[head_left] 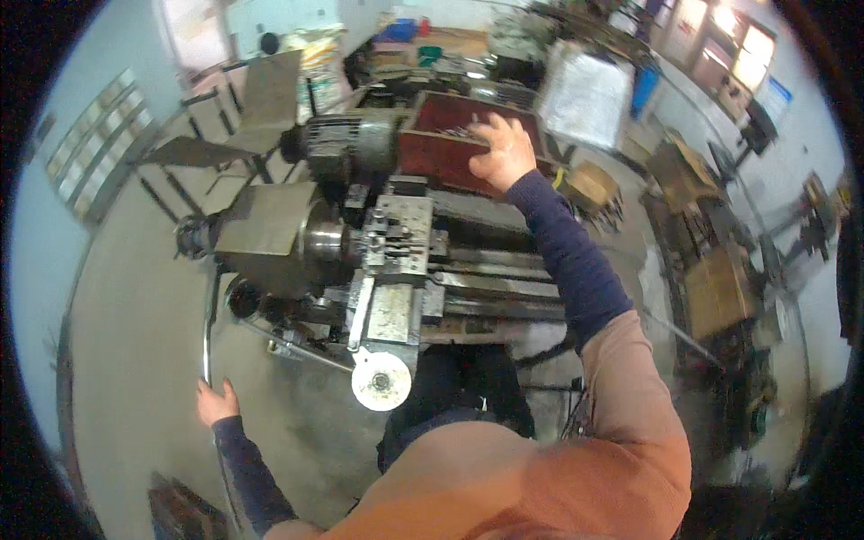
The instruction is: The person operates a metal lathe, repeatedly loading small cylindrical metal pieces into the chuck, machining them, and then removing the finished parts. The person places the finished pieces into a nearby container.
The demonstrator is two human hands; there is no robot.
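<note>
Gripping side: your left hand (219, 405), at the far left, is closed round a long bar (207, 351).
Bar: it lies within your left palm, its long axis running away from you toward the left end of the machine; your left hand is by far the nearer.
Middle ground: between your two hands sit the grey cover (261, 220), the round white wheel (382, 382) close to your body, and the tool block (396, 234) beyond that wheel. You touch none of them.
Red box: the wooden box (436, 162) stands past the block, behind the rails (495, 286), its long side running left to right across your view.
Small pieces: pale bits (453, 132) lie inside the box, just left of your right fingers.
Right hand: your right hand (504, 153) is over the right end of the box, arm stretched out, fingers bent; you cannot tell from here whether they pinch a piece or touch the wood.
Nearer hand: for box and pieces, your right; your left is well apart.
</note>
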